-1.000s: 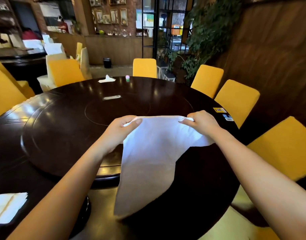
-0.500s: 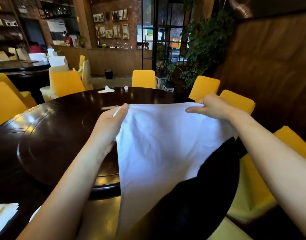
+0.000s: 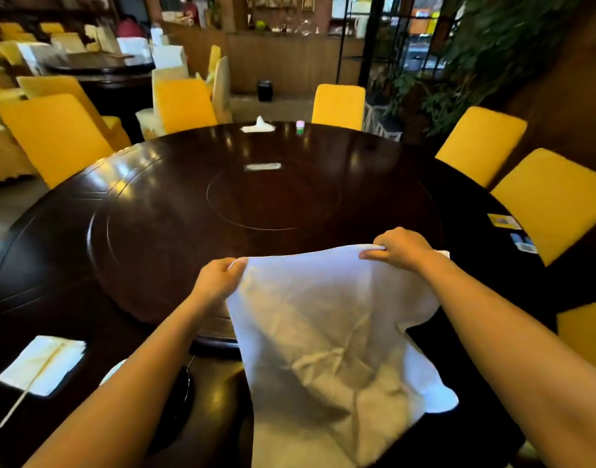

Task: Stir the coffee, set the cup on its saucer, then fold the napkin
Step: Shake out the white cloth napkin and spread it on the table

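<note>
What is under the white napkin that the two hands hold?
The napkin hangs over the dark table and its raised turntable's edge. Whatever else lies beneath the cloth is covered.

The white napkin ran off the bottom edge, so its lower hem could not be seen, and it hid the near part of the worktop beneath it. Its far right corner was tucked behind the right hand — only a sliver showed. The fingertips of the left hand were buried in the cloth. A dark round object lay mostly concealed under the left forearm, too covered to identify. The small pink-and-green item at the far rim was too small to tell — the back shelves were blurred.
</note>
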### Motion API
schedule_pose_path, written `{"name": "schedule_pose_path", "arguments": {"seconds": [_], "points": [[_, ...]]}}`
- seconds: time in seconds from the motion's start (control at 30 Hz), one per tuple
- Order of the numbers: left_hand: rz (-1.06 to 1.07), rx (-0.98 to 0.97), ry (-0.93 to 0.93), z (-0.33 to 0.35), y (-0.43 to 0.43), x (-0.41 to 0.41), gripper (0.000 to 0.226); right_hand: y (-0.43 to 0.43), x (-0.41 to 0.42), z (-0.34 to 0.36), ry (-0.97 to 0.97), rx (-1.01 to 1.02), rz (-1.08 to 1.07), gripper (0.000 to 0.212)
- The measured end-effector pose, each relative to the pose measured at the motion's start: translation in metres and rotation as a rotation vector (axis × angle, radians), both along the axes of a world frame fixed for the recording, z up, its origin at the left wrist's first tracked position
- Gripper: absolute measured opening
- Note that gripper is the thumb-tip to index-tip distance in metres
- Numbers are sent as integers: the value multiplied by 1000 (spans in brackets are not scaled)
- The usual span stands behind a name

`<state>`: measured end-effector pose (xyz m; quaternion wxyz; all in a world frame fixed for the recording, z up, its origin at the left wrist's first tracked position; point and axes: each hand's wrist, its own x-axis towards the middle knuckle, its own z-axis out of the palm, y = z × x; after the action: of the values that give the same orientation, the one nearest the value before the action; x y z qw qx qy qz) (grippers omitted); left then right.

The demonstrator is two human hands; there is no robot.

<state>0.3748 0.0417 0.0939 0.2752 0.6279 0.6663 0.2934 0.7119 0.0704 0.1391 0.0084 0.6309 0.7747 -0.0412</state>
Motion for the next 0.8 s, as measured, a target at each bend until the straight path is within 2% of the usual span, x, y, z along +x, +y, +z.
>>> {"name": "schedule_pose_path", "arguments": {"seconds": [0.4, 0.5, 0.57, 0.6, 0.67, 0.73, 0.8], "points": [[-16, -170, 271, -66, 176, -8, 49, 169, -6, -87, -172, 49, -1, 49], [65, -205, 285, -86, 199, -7, 40, 192, -9, -109, -143, 81, -89, 41], [152, -137, 357, -97, 205, -2, 31, 200, -16, -122, -154, 148, -172, 41], [174, -77, 413, -102, 205, 2, 31, 201, -26, -130, -98, 157, -219, 43], [153, 88, 428, -115, 195, 19, 30, 196, -58, -149, 194, 139, -230, 50], [54, 203, 404, -138, 179, 43, 34, 183, -103, -172, 465, 124, -85, 60], [-7, 121, 458, -161, 163, 59, 49, 160, -143, -189, 498, -1, 68, 62]]}}
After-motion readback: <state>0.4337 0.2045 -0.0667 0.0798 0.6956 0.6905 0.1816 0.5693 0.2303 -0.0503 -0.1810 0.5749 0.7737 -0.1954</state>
